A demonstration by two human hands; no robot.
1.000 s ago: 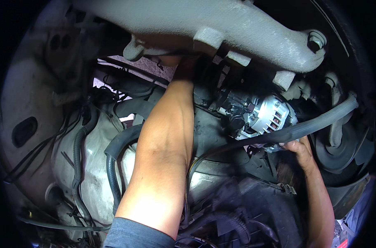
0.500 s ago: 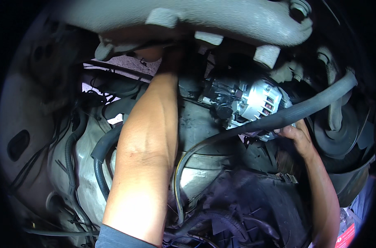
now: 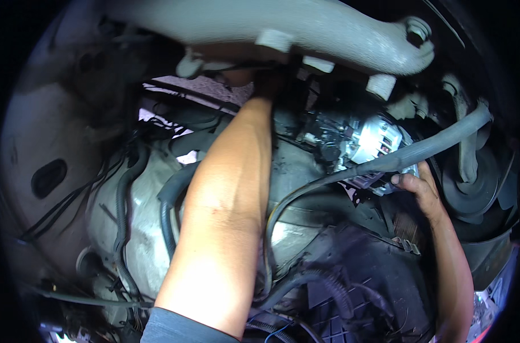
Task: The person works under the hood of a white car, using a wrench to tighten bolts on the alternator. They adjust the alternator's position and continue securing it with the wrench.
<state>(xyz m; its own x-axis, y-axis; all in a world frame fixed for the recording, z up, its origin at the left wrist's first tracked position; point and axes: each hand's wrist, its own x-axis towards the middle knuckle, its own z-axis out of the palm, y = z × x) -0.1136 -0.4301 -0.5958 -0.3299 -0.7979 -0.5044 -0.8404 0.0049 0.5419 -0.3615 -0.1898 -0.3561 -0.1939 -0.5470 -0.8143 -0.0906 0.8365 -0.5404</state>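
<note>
A silver alternator [image 3: 377, 143], with a finned metal housing and black parts on its left side, sits in the engine bay under the hose. My right hand [image 3: 421, 187] grips its lower right edge; the thumb shows on the near side and the other fingers are mostly hidden behind. My left arm stretches up the middle, and my left hand [image 3: 268, 84] disappears into deep shadow beneath a large grey cast pipe [image 3: 328, 31]. What those fingers touch or hold is hidden.
A thick grey hose [image 3: 420, 151] curves across in front of the alternator. To the right is a round dark pulley-like part [image 3: 471, 191]. Left of my arm run a corrugated tube [image 3: 123, 211] and thin black cables [image 3: 71, 203]. Black ribbed plastic [image 3: 340, 326] lies below.
The whole view has shifted, so the engine parts and my arms appear farther right and slightly lower. My right hand keeps its grip on the alternator; my left hand stays in the shadow.
</note>
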